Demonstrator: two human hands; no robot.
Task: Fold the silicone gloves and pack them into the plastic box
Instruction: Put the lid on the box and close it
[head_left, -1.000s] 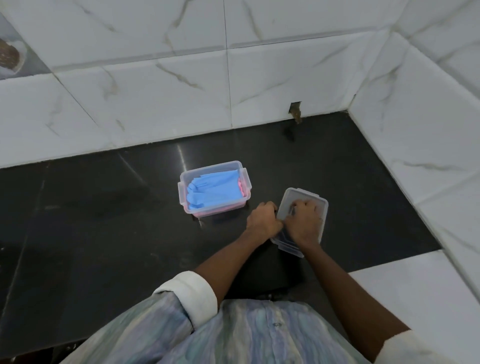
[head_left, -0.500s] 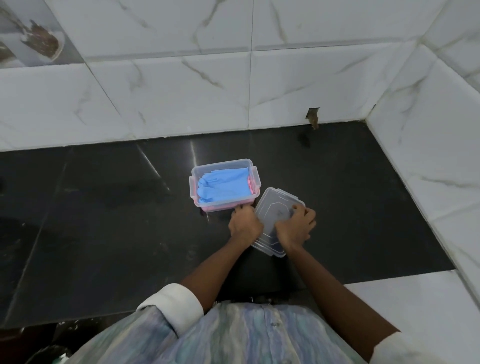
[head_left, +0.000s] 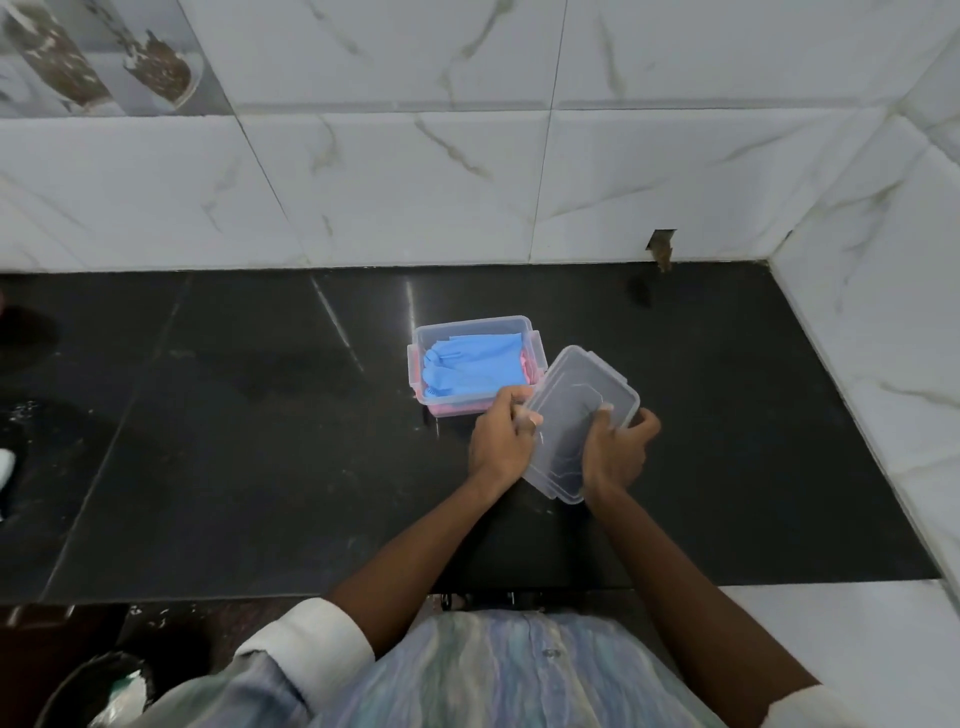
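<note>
A clear plastic box (head_left: 422, 339) with pink clips stands on the black counter. A folded blue glove (head_left: 470, 366) lies on top inside it, with pink showing beneath at the right and bottom edges. The clear lid (head_left: 579, 410) is lifted off the counter and tilted, its far corner over the box's right side. My left hand (head_left: 501, 441) grips the lid's left edge. My right hand (head_left: 615, 452) grips its right edge, fingers wrapped under.
The black stone counter (head_left: 260, 441) runs left to right, bounded by white marble-tile walls behind and to the right (head_left: 857, 322). A small hole (head_left: 661, 248) is in the back wall. A white ledge (head_left: 857, 649) lies at the near right. A dark bin (head_left: 98, 691) sits at the lower left.
The lid has been picked up from the counter by both hands and carried left toward the box, now tilted over its right side.
</note>
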